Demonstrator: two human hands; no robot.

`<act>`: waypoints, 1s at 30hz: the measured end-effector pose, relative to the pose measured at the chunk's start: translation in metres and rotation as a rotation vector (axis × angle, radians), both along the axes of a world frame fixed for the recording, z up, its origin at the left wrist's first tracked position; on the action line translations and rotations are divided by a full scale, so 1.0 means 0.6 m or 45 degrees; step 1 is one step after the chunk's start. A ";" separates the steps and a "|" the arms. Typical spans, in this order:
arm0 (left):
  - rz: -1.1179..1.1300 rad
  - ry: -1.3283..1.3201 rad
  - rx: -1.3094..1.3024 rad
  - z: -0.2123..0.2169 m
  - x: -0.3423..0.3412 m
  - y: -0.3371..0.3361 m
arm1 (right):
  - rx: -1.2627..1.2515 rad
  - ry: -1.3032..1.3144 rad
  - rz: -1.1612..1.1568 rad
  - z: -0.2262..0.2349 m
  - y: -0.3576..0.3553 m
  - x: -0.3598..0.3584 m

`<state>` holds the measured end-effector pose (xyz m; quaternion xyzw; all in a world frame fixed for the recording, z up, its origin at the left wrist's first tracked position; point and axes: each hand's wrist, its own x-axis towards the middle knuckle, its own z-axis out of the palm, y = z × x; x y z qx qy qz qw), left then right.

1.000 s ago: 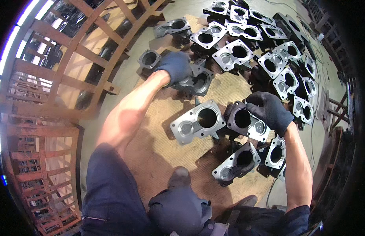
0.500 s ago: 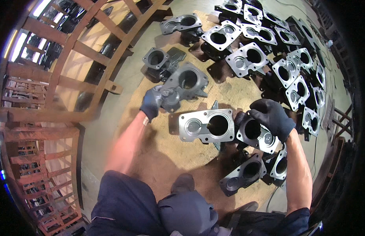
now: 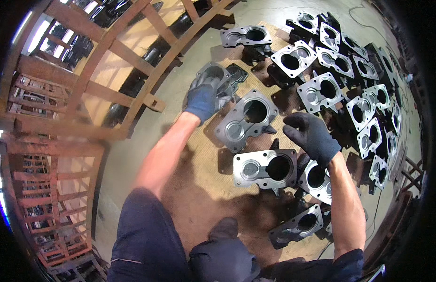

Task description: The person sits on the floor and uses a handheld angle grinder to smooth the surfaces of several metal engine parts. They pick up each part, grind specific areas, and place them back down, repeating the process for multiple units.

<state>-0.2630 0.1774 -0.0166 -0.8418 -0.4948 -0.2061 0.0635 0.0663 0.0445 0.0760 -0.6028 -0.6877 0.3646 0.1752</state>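
Observation:
My left hand (image 3: 202,99), in a blue-grey glove, grips a dark metal casting (image 3: 213,70) with a round flanged opening; its fingers lie over the flange and hide part of it. Just right of this hand rests a grey casting (image 3: 246,117) with a large bore and a shallow round recess. My right hand (image 3: 314,137), in a dark glove, hovers right of that casting with fingers bent, thumb apart and nothing visible between them. Below it are a bright-faced casting (image 3: 241,175) and another (image 3: 325,188), partly covered by my right forearm.
Several similar castings (image 3: 320,93) crowd the far right of the tan sheet (image 3: 192,197). One more casting (image 3: 286,230) sits near my legs. Rusty brown metal racks (image 3: 53,143) line the left. A thin cable (image 3: 363,16) runs over the far floor.
My left hand has left the grey casting and moved away from me onto the dark flanged one. The right hand has lifted off the near right casting and moved left. The view has shifted.

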 end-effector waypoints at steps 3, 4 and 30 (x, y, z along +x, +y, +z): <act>0.154 0.350 -0.186 -0.019 0.020 0.041 | -0.040 0.053 -0.105 -0.002 -0.028 0.031; 0.194 0.342 -0.268 -0.023 0.031 0.038 | -0.113 -0.046 -0.134 0.007 -0.036 0.039; -0.217 0.756 -1.260 0.108 -0.041 -0.234 | 0.012 0.045 -0.131 0.144 -0.116 0.093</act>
